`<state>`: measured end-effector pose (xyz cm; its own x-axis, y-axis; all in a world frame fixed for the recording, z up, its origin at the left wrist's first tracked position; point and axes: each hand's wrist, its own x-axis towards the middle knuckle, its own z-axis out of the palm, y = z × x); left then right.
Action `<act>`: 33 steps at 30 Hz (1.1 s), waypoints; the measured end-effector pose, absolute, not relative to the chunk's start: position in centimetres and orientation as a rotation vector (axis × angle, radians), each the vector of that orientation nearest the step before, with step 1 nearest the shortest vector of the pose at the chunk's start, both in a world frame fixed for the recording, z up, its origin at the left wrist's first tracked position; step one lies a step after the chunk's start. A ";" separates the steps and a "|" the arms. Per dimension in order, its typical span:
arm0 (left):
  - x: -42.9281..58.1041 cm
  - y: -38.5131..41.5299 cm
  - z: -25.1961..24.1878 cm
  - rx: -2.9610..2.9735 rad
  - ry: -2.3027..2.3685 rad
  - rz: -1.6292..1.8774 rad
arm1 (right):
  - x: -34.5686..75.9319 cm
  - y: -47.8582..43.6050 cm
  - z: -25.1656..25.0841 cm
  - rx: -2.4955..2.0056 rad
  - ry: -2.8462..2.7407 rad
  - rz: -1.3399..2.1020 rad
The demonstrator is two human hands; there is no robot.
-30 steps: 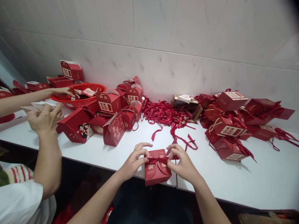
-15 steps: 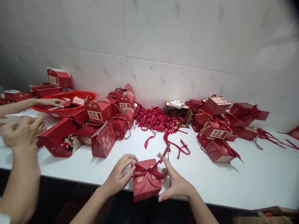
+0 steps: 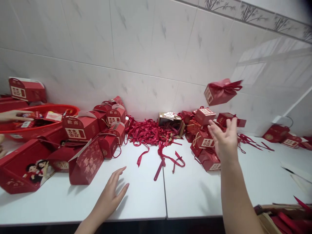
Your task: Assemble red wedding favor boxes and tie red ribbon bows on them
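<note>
Ribboned box now airborne — right hand splayed below, left hand apart.

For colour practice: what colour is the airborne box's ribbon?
The ribbon is dark red, clearest in the head view.

Left hand and right hand, both bare
Slender, tapering fingers; the left forearm and right forearm, uncovered where they show, widen from narrow wrists.

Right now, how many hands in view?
4: wearer's left hand over the table, right hand raised below the airborne box, a co-worker's hand in the red basin, part of another hand at the left edge. More may be hidden.
</note>
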<state>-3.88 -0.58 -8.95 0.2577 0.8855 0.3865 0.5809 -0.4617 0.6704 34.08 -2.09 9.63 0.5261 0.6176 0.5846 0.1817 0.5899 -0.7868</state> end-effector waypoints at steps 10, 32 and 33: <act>0.7 0.9 -9.8 2.541 1.226 0.660 | 25.6 -4.6 -4.4 -1.147 -1.333 0.922; 5.1 -1.8 -10.2 2.412 1.502 0.605 | 19.6 -6.8 -12.6 -1.228 -0.890 1.054; 4.9 -1.9 -10.3 2.408 1.520 0.602 | 19.5 -6.8 -12.5 -1.226 -0.889 1.059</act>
